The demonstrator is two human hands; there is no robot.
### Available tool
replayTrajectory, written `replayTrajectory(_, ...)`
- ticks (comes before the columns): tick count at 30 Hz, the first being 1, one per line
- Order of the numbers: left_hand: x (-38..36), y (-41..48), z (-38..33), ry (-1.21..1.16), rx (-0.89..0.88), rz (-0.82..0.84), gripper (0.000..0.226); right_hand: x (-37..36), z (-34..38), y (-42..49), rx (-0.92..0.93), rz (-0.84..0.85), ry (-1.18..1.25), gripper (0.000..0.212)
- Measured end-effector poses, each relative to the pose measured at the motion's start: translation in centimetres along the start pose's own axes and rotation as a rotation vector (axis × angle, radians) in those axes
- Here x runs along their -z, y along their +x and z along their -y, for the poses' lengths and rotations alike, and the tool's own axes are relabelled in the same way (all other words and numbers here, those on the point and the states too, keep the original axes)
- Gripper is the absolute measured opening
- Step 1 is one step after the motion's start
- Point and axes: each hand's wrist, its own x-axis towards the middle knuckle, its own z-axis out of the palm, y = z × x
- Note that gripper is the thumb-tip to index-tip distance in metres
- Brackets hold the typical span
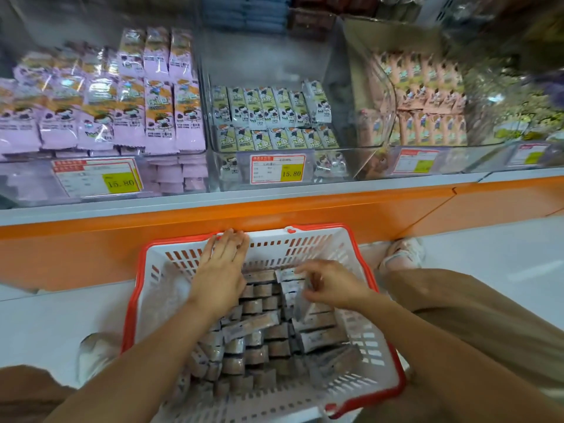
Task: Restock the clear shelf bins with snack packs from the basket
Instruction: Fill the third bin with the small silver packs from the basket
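1. Left hand (221, 270) lies flat with fingers straight over the far end of the basket (133, 300), fingertips at its rim, holding nothing
2. Right hand (332, 285) curls round a few snack packs (293, 280) raised above the rest, which fill the basket down on the floor
3. Middle bin (268, 65) up on the shelf looks half full, so it's the likely target
4. Risk: it's a loose pinch on slick wrappers, and if too many are lifted some could slide out on the way up
5. Risk: purple packs (128, 117) and pink packs (427, 87) sit right alongside, so a hurried drop could land in the wrong bin
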Motion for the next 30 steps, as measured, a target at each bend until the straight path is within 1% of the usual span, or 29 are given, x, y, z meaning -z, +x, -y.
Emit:
replayTrajectory(2, 1.4, 0.0, -0.5, -0.172, -0.061, 0.029, 0.064, 1.2, 0.9, -0.4, 0.005, -0.123, 0.198, 0.026)
replayTrajectory(4, 2.8, 0.1, -1.4, -0.456, -0.047, 0.119, 0.06, 2.6, 2.3, -1.0, 0.024, -0.226, 0.343, 0.016)
replayTrajectory(6, 4.1, 0.1, -2.4, -0.69, -0.014, 0.186, 0.056, 3.9, 3.8, -1.6, 0.048, -0.294, 0.447, 0.017)
replayTrajectory(8, 5.8, 0.3, -3.0, -0.857, 0.001, 0.114, 0.043, 5.2, 5.2, -2.3, 0.076, -0.319, 0.501, 0.017)
replayTrajectory(9, 6.7, 0.4, -3.1, -0.856, -0.014, 0.045, 0.035, 5.8, 5.8, -2.7, 0.092, -0.316, 0.506, 0.018)
replayTrajectory(10, 7.6, 0.6, -3.0, -0.789, -0.045, -0.032, 0.031, 6.5, 6.4, -3.1, 0.109, -0.308, 0.505, 0.019)
replayTrajectory(11, 8.6, 0.7, -2.9, -0.706, -0.088, -0.11, 0.033, 7.1, 7.1, -3.5, 0.128, -0.302, 0.488, 0.02)
replayTrajectory(13, 10.6, 1.0, -2.5, -0.588, -0.167, -0.237, 0.042, 8.3, 8.3, -4.2, 0.172, -0.295, 0.432, 0.023)
replayTrajectory(14, 11.7, 1.1, -2.4, -0.555, -0.197, -0.28, 0.043, 8.9, 8.9, -4.6, 0.201, -0.291, 0.392, 0.025)
replayTrajectory(16, 13.3, 1.4, -2.2, -0.491, -0.251, -0.38, 0.038, 9.9, 10.2, -5.1, 0.258, -0.306, 0.3, 0.028)
replayTrajectory(18, 14.9, 1.6, -2.2, -0.383, -0.294, -0.534, 0.034, 10.9, 11.5, -5.4, 0.301, -0.358, 0.242, 0.032)
replayTrajectory(20, 16.5, 1.8, -2.2, -0.272, -0.293, -0.682, 0.035, 12.0, 12.8, -5.4, 0.348, -0.431, 0.213, 0.031)
replayTrajectory(22, 17.6, 2.1, -1.8, -0.204, -0.23, -0.762, 0.042, 13.2, 13.7, -5.3, 0.373, -0.495, 0.188, 0.029)
replayTrajectory(24, 18.2, 2.5, -1.0, -0.129, -0.134, -0.752, 0.053, 14.4, 14.3, -4.9, 0.384, -0.585, 0.185, 0.028)
replayTrajectory(26, 18.0, 3.0, -0.1, -0.012, -0.047, -0.658, 0.063, 15.6, 14.9, -3.9, 0.359, -0.693, 0.202, 0.025)
replayTrajectory(28, 17.1, 3.4, 0.5, 0.101, 0.002, -0.563, 0.073, 16.6, 15.4, -2.4, 0.301, -0.804, 0.174, 0.02)
replayTrajectory(30, 16.0, 3.7, 0.8, 0.182, 0.017, -0.511, 0.082, 17.4, 15.6, -0.3, 0.208, -0.896, 0.101, 0.014)
